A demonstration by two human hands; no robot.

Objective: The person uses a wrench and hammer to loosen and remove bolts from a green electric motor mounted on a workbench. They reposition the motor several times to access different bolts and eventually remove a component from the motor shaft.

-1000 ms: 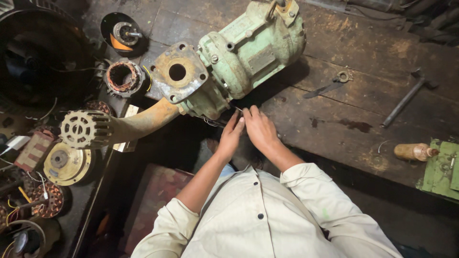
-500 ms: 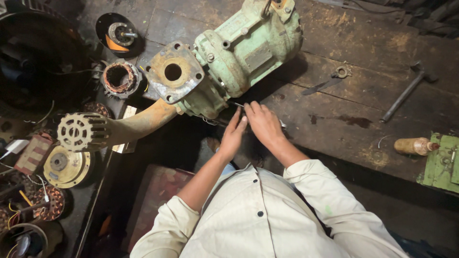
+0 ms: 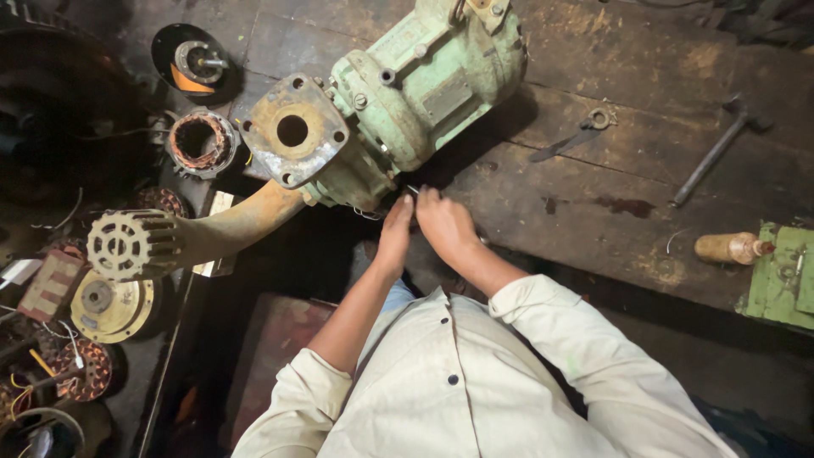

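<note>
Both hands (image 3: 424, 225) pinch sm. metal bit by green pump (image 3: 407, 93), axis lower-left to upper-right.

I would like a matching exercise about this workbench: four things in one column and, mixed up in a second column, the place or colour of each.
Things:
1. pump housing
2. hammer
3. wrench
4. bottle

Places or colours:
A. brown, lying near the bench's right edge beside a green block
B. pale green, just above both hands
C. long handle, far right on the planks
D. flat on the planks, right of the pump

Pairs: 1-B, 2-C, 3-D, 4-A
</note>
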